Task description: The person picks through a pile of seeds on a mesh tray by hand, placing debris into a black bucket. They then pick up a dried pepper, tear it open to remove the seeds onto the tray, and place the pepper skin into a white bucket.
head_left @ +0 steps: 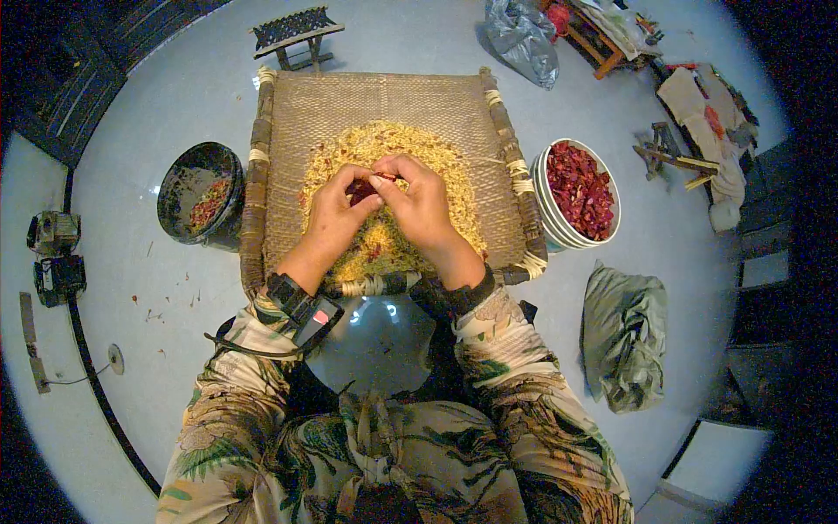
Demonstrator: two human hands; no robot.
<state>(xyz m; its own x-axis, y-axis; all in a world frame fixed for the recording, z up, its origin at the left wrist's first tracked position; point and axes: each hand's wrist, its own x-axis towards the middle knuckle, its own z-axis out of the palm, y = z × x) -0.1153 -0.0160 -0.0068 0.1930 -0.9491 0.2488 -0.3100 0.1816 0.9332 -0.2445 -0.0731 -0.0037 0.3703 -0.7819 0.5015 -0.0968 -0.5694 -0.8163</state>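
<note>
My left hand [330, 214] and my right hand [421, 205] meet over a woven tray [375, 92] with a wooden frame. Dark red dried chili pods [360, 189] show in the curled fingers of my left hand. The thumb and forefinger of my right hand pinch a dried red chili at its upper end, close against the left fingertips. Beneath both hands lies a wide heap of yellow chili seeds [458, 205] flecked with red bits. How many pods are held is hidden by the fingers.
Right of the tray stands a stack of white buckets [543, 210] filled with red chili pieces [579, 192]. A black bucket [181, 183] with some reddish bits is at left. A green sack [624, 341], a small stool [297, 28] and a grey plastic bag [521, 42] are on the floor.
</note>
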